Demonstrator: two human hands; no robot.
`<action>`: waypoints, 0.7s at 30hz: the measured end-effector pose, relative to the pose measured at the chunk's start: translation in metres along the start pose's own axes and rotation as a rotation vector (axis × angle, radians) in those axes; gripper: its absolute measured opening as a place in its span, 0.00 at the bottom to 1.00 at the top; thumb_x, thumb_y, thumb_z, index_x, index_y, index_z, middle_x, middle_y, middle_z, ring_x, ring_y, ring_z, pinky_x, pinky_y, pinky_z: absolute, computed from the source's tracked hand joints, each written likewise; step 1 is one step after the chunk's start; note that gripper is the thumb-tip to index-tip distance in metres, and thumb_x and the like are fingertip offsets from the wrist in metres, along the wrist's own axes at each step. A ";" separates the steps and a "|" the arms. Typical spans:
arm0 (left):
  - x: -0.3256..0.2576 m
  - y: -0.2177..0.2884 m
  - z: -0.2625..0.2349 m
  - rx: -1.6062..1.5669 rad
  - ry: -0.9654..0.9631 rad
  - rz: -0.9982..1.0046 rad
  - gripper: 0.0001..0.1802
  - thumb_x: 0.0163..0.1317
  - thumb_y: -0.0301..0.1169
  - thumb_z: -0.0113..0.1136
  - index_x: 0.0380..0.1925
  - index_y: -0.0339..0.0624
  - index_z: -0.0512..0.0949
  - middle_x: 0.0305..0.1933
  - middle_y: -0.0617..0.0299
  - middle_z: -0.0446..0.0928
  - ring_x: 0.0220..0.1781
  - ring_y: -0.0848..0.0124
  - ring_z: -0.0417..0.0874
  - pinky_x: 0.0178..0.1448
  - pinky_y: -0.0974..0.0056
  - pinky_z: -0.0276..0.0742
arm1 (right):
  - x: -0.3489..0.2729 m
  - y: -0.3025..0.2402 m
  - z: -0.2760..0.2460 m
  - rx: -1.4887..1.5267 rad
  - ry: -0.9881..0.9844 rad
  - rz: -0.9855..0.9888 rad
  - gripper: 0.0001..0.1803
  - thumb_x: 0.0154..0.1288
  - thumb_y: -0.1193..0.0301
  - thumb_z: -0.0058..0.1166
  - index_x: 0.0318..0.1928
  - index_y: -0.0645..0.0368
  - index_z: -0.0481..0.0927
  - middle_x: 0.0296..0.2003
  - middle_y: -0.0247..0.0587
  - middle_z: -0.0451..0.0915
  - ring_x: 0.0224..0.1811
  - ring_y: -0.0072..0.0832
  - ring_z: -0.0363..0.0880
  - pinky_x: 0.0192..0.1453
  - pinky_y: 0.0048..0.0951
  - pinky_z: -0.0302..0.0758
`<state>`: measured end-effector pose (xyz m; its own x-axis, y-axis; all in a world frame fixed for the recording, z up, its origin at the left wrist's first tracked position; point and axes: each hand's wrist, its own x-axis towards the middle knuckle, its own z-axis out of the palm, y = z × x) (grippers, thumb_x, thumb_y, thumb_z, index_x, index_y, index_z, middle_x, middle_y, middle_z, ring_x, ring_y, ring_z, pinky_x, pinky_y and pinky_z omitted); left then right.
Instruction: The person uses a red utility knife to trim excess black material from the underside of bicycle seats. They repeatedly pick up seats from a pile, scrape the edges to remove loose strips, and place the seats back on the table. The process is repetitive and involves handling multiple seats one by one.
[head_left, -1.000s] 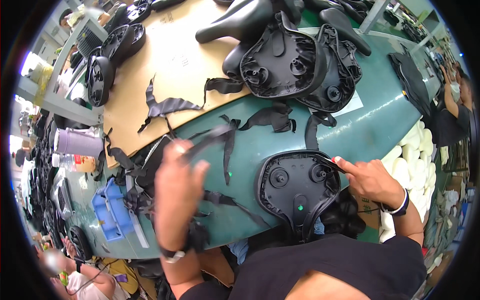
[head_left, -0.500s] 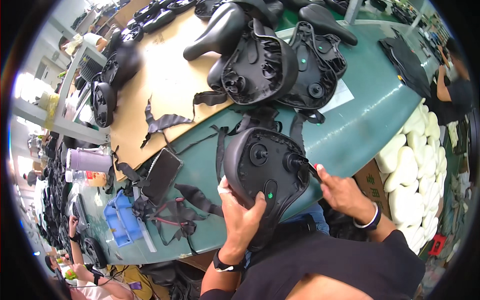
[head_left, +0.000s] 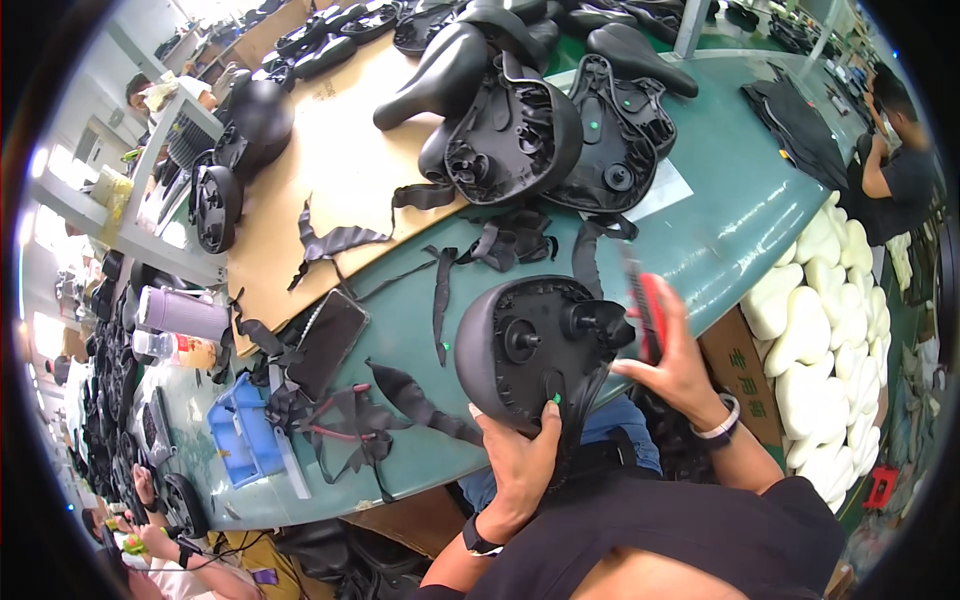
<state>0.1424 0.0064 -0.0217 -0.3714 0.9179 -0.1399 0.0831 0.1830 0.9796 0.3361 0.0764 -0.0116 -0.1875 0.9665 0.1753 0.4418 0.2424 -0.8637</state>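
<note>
Now lifts red tool [head_left: 653, 318] off black seat [head_left: 487, 345] in curled fingers of right hand [head_left: 684, 366], pinching seat with left hand [head_left: 520, 457]; maybe pauses work.

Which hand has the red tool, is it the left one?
No, the right hand holds the red tool, while the left hand holds the black bike seat.

Black saddle [head_left: 532, 366], tilted, hollow underside facing up; red tool [head_left: 652, 318], blurred, near-upright, just beside saddle.

Saddle [head_left: 528, 365] in front, tray [head_left: 245, 432] left on table [head_left: 735, 215], other saddles [head_left: 515, 145] behind (beyond strips [head_left: 515, 240]), foam pads [head_left: 800, 388] right
</note>
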 end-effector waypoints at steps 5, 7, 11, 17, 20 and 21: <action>0.018 0.006 -0.032 -0.210 -0.137 -0.114 0.37 0.56 0.24 0.64 0.61 0.27 0.54 0.55 0.47 0.73 0.56 0.58 0.78 0.61 0.57 0.72 | 0.055 0.032 0.009 -0.247 0.180 -0.061 0.30 0.58 0.79 0.51 0.63 0.61 0.64 0.50 0.60 0.77 0.46 0.56 0.80 0.48 0.43 0.76; 0.020 0.000 -0.041 -0.254 -0.253 -0.068 0.39 0.56 0.25 0.64 0.62 0.30 0.53 0.57 0.49 0.71 0.59 0.59 0.75 0.64 0.59 0.69 | 0.075 0.035 -0.003 -0.258 0.398 -0.070 0.28 0.60 0.77 0.51 0.62 0.60 0.64 0.36 0.59 0.78 0.32 0.53 0.80 0.38 0.43 0.75; 0.040 0.031 -0.037 0.130 -0.464 0.080 0.39 0.56 0.26 0.64 0.61 0.28 0.51 0.51 0.46 0.73 0.50 0.59 0.78 0.54 0.57 0.74 | 0.115 0.045 -0.025 -0.332 0.582 -0.047 0.26 0.64 0.71 0.51 0.62 0.60 0.65 0.37 0.55 0.80 0.34 0.46 0.81 0.36 0.38 0.75; 0.051 0.044 -0.030 0.071 -0.357 -0.102 0.25 0.51 0.23 0.63 0.52 0.33 0.74 0.51 0.54 0.78 0.51 0.62 0.79 0.56 0.58 0.73 | 0.161 0.072 -0.038 -0.414 0.606 -0.089 0.25 0.65 0.67 0.53 0.61 0.59 0.67 0.36 0.50 0.80 0.32 0.38 0.83 0.36 0.33 0.76; 0.033 0.045 -0.098 -0.002 -0.334 -0.195 0.47 0.39 0.17 0.59 0.67 0.29 0.59 0.65 0.49 0.69 0.68 0.58 0.70 0.68 0.60 0.65 | 0.167 0.133 -0.160 -0.153 0.830 0.395 0.22 0.64 0.69 0.54 0.58 0.58 0.69 0.40 0.49 0.81 0.40 0.32 0.83 0.39 0.25 0.77; 0.033 0.046 -0.106 -0.347 -0.256 -0.184 0.45 0.41 0.17 0.60 0.66 0.30 0.60 0.66 0.47 0.68 0.69 0.56 0.68 0.71 0.58 0.62 | 0.168 0.140 -0.181 -0.223 0.783 0.184 0.22 0.63 0.68 0.56 0.57 0.58 0.69 0.41 0.47 0.81 0.41 0.31 0.82 0.41 0.26 0.77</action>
<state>0.0358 0.0080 0.0345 -0.1069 0.9466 -0.3041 -0.2932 0.2622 0.9194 0.5252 0.2879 -0.0181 0.5323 0.7515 0.3897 0.5847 0.0065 -0.8113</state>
